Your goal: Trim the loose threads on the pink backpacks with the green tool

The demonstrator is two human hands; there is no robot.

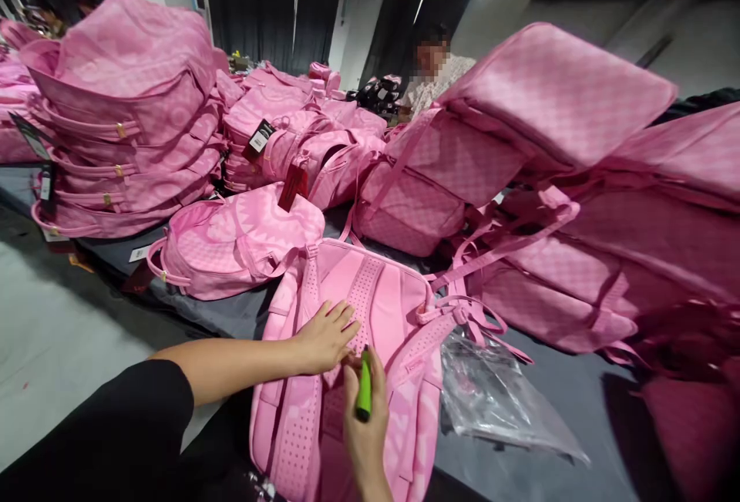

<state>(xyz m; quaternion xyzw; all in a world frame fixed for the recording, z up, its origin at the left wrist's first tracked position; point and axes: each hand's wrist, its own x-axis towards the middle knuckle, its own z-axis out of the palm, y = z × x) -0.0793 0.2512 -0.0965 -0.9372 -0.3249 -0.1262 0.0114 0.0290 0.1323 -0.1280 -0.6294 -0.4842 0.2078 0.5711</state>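
A pink backpack (398, 286) lies on the dark table in front of me, its padded back panel and shoulder straps facing up. My left hand (328, 338) rests on the back panel, palm down with its fingers spread. Just to the right, my right hand (367, 417) is closed around a short bright green tool (364, 385) with dark ends; its exact kind does not show. The right fingertips are close to the left hand, low over the panel. The fabric directly under both hands is hidden.
A clear plastic bag (502, 394) lies right of the backpack. Another pink backpack (237, 236) with a red tag (293, 187) lies beyond it. Stacked backpacks (127, 116) rise at left, and more bags (520, 132) pile up at right with loose straps. A person (436, 74) is behind them.
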